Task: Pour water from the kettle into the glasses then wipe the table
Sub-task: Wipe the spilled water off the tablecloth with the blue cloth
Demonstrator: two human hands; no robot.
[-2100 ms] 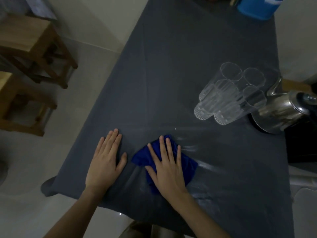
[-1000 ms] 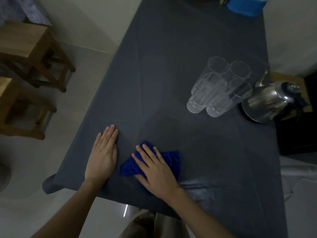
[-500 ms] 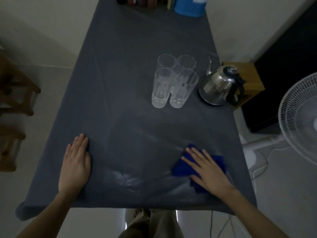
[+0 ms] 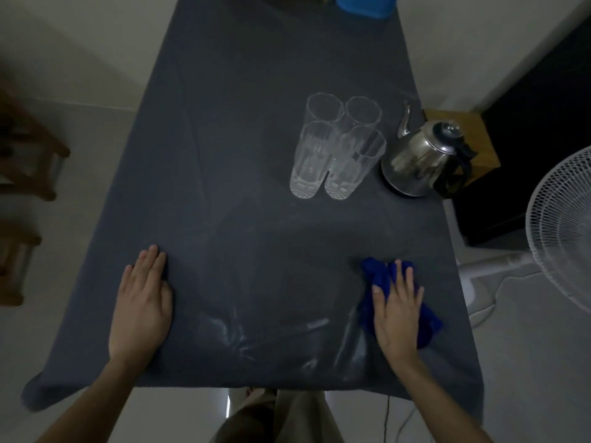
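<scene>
Several clear glasses [image 4: 335, 145] stand bunched together on the dark grey table [image 4: 256, 75], with a steel kettle [image 4: 422, 161] just to their right near the table's right edge. My right hand [image 4: 396, 310] presses flat on a crumpled blue cloth [image 4: 379, 276] at the near right of the table. My left hand [image 4: 142, 302] lies flat on the tabletop at the near left, fingers together, holding nothing. Wet streaks shine on the surface between my hands.
A white standing fan [image 4: 563, 231] is on the floor at the right. A wooden stool [image 4: 460, 135] and a dark cabinet stand behind the kettle. A blue container [image 4: 364, 4] sits at the table's far end. Wooden stools are at the far left.
My right hand has swept the blue cloth from beside my left hand across to the near right of the table. The left hand stayed flat on the table.
</scene>
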